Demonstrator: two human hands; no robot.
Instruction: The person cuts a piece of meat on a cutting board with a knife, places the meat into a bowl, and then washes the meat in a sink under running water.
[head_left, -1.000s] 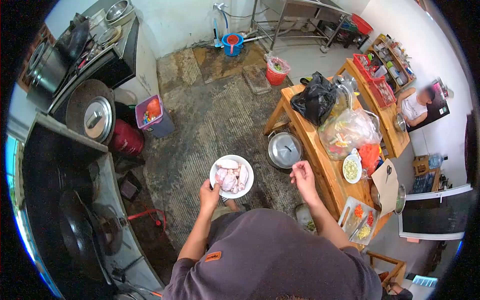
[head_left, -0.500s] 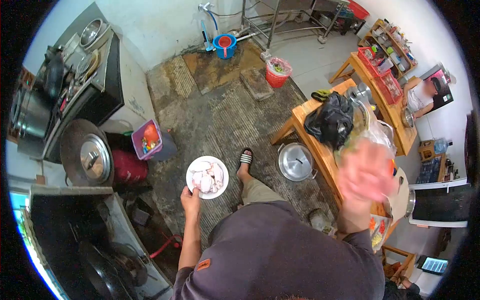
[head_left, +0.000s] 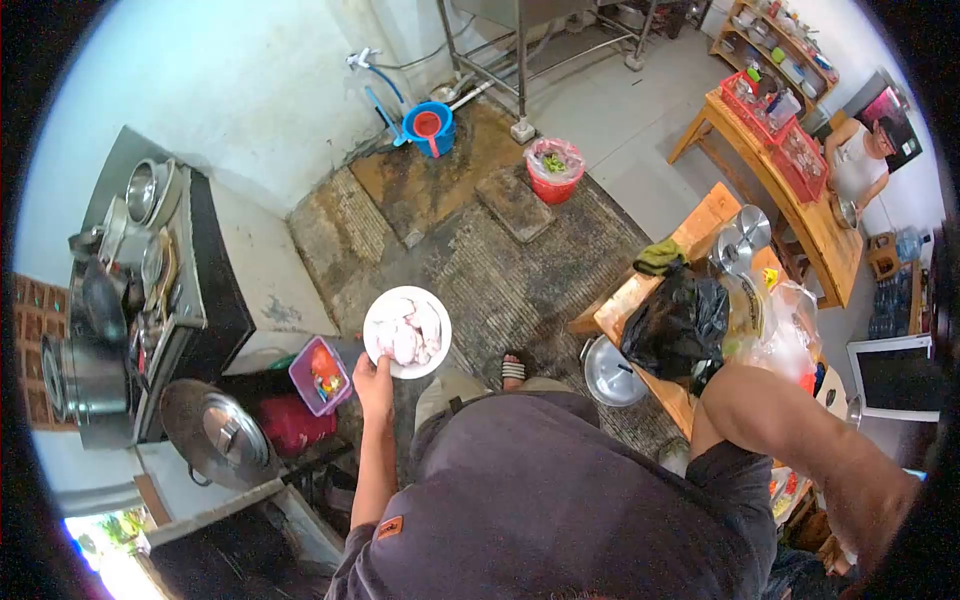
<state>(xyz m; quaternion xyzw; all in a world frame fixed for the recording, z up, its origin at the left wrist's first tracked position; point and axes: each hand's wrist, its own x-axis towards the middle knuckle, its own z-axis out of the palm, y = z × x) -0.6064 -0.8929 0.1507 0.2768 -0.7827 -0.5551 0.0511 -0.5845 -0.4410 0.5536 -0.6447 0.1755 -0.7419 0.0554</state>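
My left hand (head_left: 374,384) grips the near edge of a white plate (head_left: 446,325), its thumb over the rim and its other fingers hidden underneath. On the plate lie several pale pinkish pieces that look like raw meat (head_left: 405,335). The plate is held above the floor in front of my body. On the other side, my right forearm (head_left: 820,430) is raised and bent toward the right edge of the view. My right hand itself is out of sight. Close to that arm are a black plastic bag (head_left: 680,325) and a clear plastic bag (head_left: 785,330) on a wooden table (head_left: 705,220).
A wok (head_left: 195,430) with a metal lid and a purple bin (head_left: 320,376) stand at left. A lidded metal pot (head_left: 612,372) sits on the floor beside the table. Farther off are a red bucket (head_left: 555,187) and a blue bucket (head_left: 441,127). Another person (head_left: 855,165) is at the far table.
My right hand, blurred over the table before, has left the view as the arm bent outward to the right. The view has shifted; my left hand still holds the plate.
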